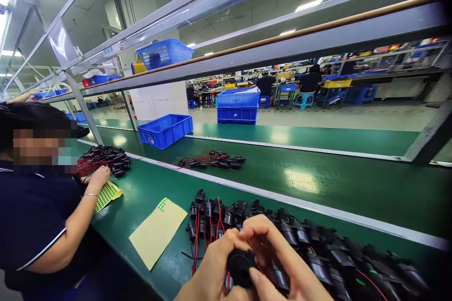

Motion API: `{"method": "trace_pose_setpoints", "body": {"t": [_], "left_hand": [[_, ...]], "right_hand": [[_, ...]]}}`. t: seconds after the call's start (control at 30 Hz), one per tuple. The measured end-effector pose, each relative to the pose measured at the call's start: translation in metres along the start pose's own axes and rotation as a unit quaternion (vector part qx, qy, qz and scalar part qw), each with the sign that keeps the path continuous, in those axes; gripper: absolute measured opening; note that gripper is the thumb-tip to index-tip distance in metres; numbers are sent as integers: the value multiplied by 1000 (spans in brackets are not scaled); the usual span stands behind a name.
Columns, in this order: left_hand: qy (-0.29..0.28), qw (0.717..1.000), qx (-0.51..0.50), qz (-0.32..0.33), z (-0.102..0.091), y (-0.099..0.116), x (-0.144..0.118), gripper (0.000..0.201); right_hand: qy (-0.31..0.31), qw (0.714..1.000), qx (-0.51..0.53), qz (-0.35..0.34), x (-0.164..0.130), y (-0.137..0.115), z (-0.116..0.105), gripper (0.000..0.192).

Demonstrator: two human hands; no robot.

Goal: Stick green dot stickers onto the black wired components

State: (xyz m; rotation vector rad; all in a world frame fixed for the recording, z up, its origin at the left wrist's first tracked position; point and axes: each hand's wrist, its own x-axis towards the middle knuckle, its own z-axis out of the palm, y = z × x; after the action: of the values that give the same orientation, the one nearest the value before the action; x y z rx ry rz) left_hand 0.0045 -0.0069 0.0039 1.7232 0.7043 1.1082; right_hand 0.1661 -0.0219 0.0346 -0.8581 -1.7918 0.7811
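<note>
A black cylindrical part (241, 268) with a round end and a dark hole sits between my two hands, close to the camera. My left hand (212, 265) is closed around it from the left. From the right, my right hand (282, 258) grips the same part, its index finger bent over the top and its thumb pressing the end face. A bit of green, like a small dot sticker, shows at that thumb's tip. Behind my hands lie rows of similar black parts (319, 265) with red wires, a few bearing green dots. To the left rests a pale yellow sticker sheet (157, 233) with several green dots near its top.
A co-worker (38, 211) sits at left, one hand over a green-dotted sheet (108, 196) beside a pile of wired black parts (118, 162). More parts (215, 160) lie on the green belt beyond a white rail. A blue bin (165, 131) stands behind, under a metal shelf (282, 42).
</note>
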Motion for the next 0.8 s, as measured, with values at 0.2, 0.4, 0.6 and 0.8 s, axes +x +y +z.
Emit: {"method": "trace_pose_setpoints", "body": {"t": [0.2,0.4,0.6,0.8], "left_hand": [[-52,993,-94,-39,-13,0,4,28],[-99,980,-167,-54,-23,7,6,40],[-135,957,-250,-53,-26,7,7,44],[-56,974,-209,-73,-18,16,2,55]], "right_hand": [[-52,993,83,70,5,10,1,16],[-113,990,65,45,9,0,-8,41],[-74,997,-30,-8,9,1,-5,44],[89,947,-256,-171,9,12,-6,34]]}}
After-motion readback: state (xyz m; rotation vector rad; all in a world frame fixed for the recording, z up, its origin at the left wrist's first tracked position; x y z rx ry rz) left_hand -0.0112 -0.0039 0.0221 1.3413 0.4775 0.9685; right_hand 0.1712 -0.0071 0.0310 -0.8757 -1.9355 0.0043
